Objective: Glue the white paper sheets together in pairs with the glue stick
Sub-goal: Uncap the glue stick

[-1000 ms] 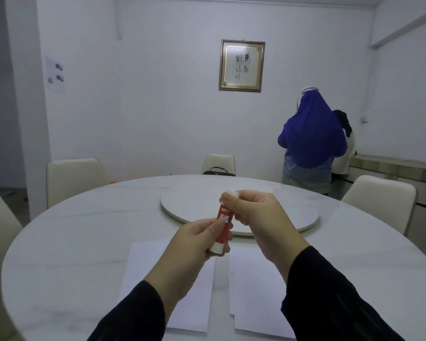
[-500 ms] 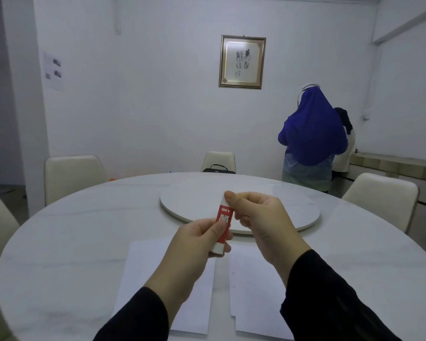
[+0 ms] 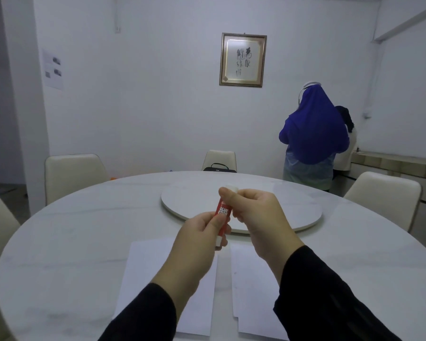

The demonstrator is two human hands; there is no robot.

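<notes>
while upright, glue stick (image 3: 223,212) between both hands

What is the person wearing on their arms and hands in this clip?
Both arms are in long black sleeves, the left sleeve and the right sleeve, ending at the wrists. The left hand and right hand are bare: no gloves, and no rings, watch or bracelets show. The right sleeve looks slightly looser, with faint folds.

Two paper sheets (image 3: 251,286) side by side on table (image 3: 71,242), turntable (image 3: 280,207) behind.
</notes>
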